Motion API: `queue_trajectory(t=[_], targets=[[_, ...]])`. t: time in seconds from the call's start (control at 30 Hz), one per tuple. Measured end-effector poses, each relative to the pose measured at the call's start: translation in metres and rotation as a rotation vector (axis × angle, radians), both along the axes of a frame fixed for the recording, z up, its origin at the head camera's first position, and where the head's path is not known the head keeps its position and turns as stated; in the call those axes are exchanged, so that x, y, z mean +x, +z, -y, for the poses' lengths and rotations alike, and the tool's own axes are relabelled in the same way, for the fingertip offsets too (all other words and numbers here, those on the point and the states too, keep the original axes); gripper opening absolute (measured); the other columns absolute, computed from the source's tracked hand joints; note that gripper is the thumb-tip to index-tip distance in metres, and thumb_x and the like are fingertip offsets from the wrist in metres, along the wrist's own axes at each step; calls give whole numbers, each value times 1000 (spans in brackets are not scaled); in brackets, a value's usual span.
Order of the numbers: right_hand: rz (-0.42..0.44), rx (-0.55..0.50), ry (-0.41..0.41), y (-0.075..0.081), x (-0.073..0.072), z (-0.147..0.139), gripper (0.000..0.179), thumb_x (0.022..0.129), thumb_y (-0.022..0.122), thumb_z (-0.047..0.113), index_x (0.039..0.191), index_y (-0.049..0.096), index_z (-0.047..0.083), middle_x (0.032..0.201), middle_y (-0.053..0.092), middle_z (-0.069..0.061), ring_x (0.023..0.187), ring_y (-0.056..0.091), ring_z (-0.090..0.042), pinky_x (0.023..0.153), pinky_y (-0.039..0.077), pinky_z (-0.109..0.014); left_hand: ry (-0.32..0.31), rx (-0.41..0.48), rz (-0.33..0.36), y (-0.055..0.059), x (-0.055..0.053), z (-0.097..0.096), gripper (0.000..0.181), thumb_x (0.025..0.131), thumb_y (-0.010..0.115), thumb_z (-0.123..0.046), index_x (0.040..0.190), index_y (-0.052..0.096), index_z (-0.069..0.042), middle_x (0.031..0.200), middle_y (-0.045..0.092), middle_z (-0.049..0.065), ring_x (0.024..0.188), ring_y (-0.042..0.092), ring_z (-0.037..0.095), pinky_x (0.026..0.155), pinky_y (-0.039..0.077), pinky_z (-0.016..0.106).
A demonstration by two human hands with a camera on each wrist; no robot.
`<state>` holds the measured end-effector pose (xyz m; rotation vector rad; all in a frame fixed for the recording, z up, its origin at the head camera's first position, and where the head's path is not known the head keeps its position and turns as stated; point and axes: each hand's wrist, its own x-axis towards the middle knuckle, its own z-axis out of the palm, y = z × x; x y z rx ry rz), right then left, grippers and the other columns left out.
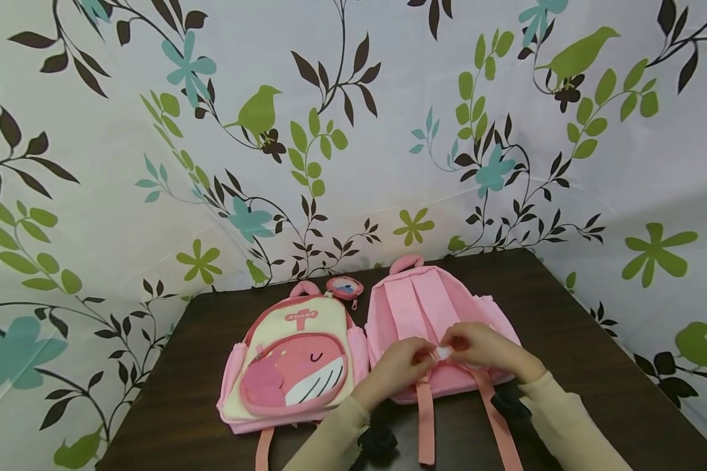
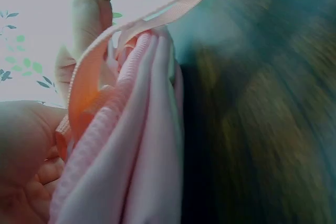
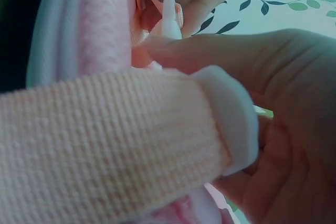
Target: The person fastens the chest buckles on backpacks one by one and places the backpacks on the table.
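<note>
A pink backpack [image 1: 385,314] lies on the table with its shoulder straps [image 1: 427,301] facing up. Over its lower part, both hands meet at a small white plastic buckle [image 1: 441,353]. My left hand [image 1: 402,361] pinches the buckle's left side, and my right hand [image 1: 486,347] pinches its right side. In the right wrist view, a white strap adjuster [image 3: 231,119] sits on the wide peach webbing [image 3: 105,145] beside the right hand. A peach strap [image 2: 86,82] loops past the left hand in the left wrist view. Fingers partly hide the buckle, so whether its halves are joined I cannot tell.
To the left lies a cream and pink backpack [image 1: 271,333] with a whale on its front pocket. A small round pink pouch [image 1: 344,288] is behind it. Loose strap ends [image 1: 426,425] hang toward the front of the dark wooden table [image 1: 171,392]. Patterned cloth [image 1: 383,163] surrounds the table.
</note>
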<state>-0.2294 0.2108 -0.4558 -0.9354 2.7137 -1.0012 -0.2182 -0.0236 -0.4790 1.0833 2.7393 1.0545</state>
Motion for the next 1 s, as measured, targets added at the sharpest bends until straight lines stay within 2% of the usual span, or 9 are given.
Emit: queue_trajectory(t=[0.13,0.27,0.4,0.5,0.67,0.83,1.0], targets=[[-29,-3,1,-2,3,1,20,86,82,21,103,73,13,94,67,8,82,57,-10,76,53,-30,29,-65,-79,1,8,5,27,98,68,-26,119,71,-11,94,65,-5,78,55,1,72,48,14],[-41,-39,-2,0,7,5,28,87,81,25,111,73,12,103,70,5,89,61,-13,82,55,-32,79,-103,-140,3,16,21,36,100,64,-36,127,68,-12,109,67,-1,82,58,5,76,51,20],[-64,-90,-1,6,12,14,40,87,80,29,120,71,8,115,70,-1,98,62,-19,87,55,-39,145,-112,-179,9,21,46,37,101,62,-37,128,67,-12,116,66,1,88,62,9,79,54,28],[-82,-145,-1,10,16,25,44,89,79,29,125,69,6,121,69,-4,106,63,-24,92,53,-43,184,-116,-206,14,25,68,35,101,63,-33,127,67,-11,119,66,2,98,65,13,83,55,34],[-125,-231,48,15,21,48,42,92,76,25,128,67,4,123,69,-6,109,63,-30,93,52,-41,240,-113,-240,20,35,111,34,99,66,-26,126,68,-7,124,66,7,113,64,22,92,53,44],[-129,-247,113,18,23,69,45,93,75,26,133,65,7,129,67,-6,114,63,-25,96,52,-40,272,-130,-210,24,46,153,40,95,72,-29,128,67,-7,131,63,9,124,58,26,100,48,48],[-116,-160,150,19,25,91,52,94,72,35,138,61,9,139,61,-5,127,57,-22,103,47,-42,249,-185,-119,20,59,186,66,89,72,-54,137,62,-9,144,54,8,134,47,29,108,39,52]])
